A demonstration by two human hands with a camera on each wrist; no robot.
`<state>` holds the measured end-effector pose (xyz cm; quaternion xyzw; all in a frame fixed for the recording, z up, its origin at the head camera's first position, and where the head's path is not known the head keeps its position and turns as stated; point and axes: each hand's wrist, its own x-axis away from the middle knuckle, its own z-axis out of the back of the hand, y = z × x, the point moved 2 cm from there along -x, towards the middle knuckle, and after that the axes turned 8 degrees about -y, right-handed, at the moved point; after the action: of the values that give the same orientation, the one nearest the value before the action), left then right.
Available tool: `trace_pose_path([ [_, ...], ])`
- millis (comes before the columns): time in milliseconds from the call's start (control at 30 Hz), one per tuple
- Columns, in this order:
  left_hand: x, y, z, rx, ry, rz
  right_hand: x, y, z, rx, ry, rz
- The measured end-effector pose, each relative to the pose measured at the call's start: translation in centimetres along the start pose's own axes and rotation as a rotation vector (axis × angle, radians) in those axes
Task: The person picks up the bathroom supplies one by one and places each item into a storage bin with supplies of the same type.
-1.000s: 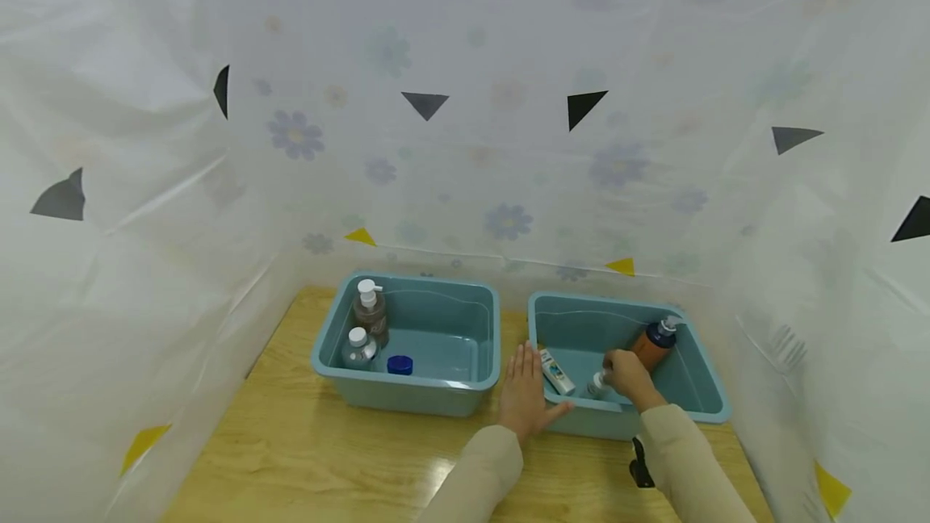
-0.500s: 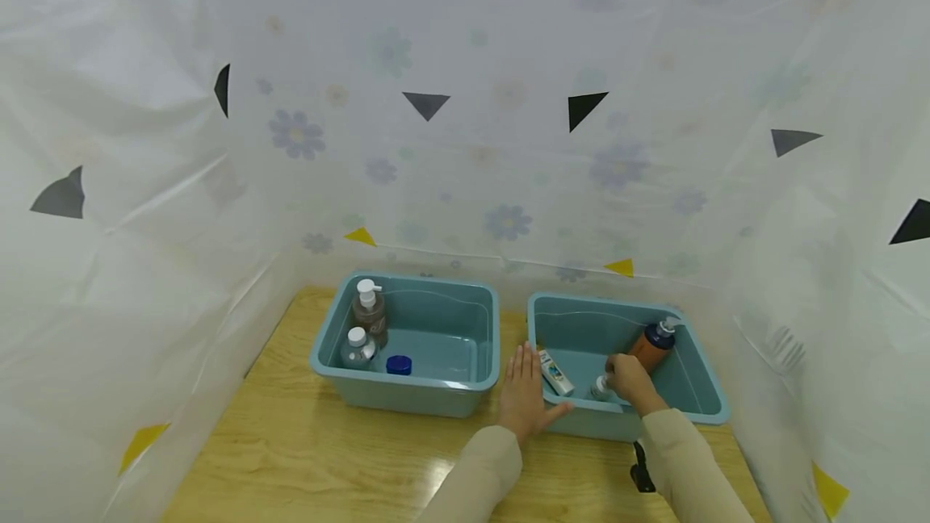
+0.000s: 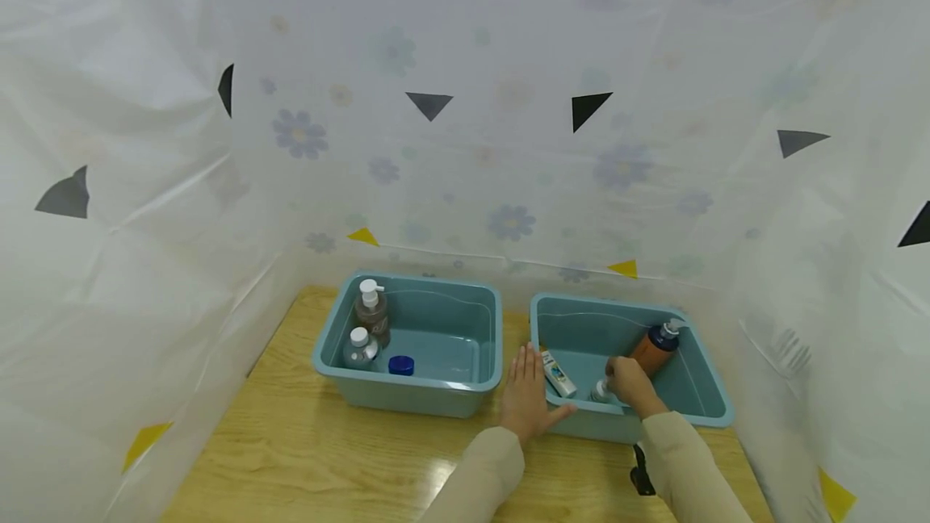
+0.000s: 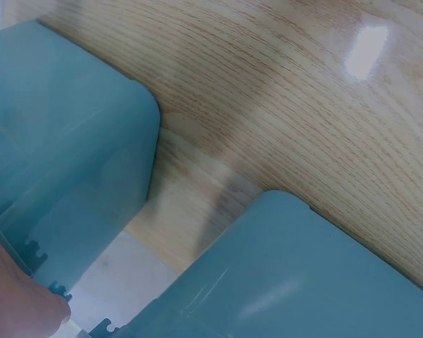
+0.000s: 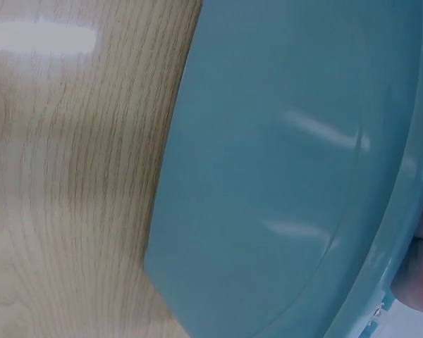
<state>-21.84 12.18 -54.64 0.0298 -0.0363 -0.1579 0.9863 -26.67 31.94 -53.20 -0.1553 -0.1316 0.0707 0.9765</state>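
My left hand point(image 3: 525, 398) rests against the left end of the right blue-green bin point(image 3: 617, 421), fingers straight along its rim and thumb spread over the front edge. My right hand point(image 3: 632, 382) reaches down into that bin with its fingers curled at the white top of a small clear bottle point(image 3: 601, 392), gripping it by the cap. To the left of the bottle, a white printed box point(image 3: 558, 374) leans in the bin. An orange pump bottle point(image 3: 655, 345) with a dark collar tilts behind my right hand. In the right wrist view, the bin's wall hides most of that hand.
A second bin point(image 3: 421, 398) stands on the left, holding a brown pump bottle point(image 3: 373, 318), a clear white-capped bottle point(image 3: 359, 350) and a blue lid point(image 3: 401, 366). A black strap point(image 3: 641, 472) hangs by my right sleeve. Plastic sheeting encloses the wooden table point(image 3: 320, 458).
Both hands stay almost where they were. The small bottle shifts very slightly under my right hand, and the whole head view drifts a little.
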Motion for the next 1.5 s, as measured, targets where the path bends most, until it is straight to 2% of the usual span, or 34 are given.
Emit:
trace_pose_path([
  [133,0.1,0.1,0.1,0.0,0.002,-0.007,0.2,-0.1,0.1,0.015,0.015,0.013],
  [267,-0.1,0.1,0.0,-0.005,0.016,-0.003,0.3,0.0,0.5,0.032,0.083,0.034],
  [400,-0.1,0.2,-0.1,-0.012,0.019,-0.002,0.5,0.4,0.5,0.028,0.116,0.051],
  [733,-0.3,0.2,-0.2,-0.009,0.02,-0.013,1.9,0.5,1.1,-0.029,0.232,0.098],
  [900,-0.7,-0.2,-0.3,-0.04,0.004,-0.004,2.1,0.2,1.3,-0.071,0.265,0.098],
  [1000,-0.9,-0.5,-0.3,-0.022,0.001,-0.009,2.3,-0.1,1.5,-0.092,0.287,0.105],
  [1233,-1.1,-0.7,-0.3,0.079,0.002,-0.038,3.2,-0.2,1.7,-0.14,0.39,0.106],
  [1300,-1.1,-0.8,-0.5,0.166,-0.015,-0.043,3.5,-0.1,1.6,-0.16,0.431,0.103],
  [1433,-0.9,-0.8,-0.5,0.414,-0.041,-0.058,4.0,-0.1,1.4,-0.177,0.504,0.105],
  [1500,-0.6,-0.8,-0.2,0.503,-0.043,-0.07,4.3,-0.1,1.2,-0.182,0.536,0.099],
])
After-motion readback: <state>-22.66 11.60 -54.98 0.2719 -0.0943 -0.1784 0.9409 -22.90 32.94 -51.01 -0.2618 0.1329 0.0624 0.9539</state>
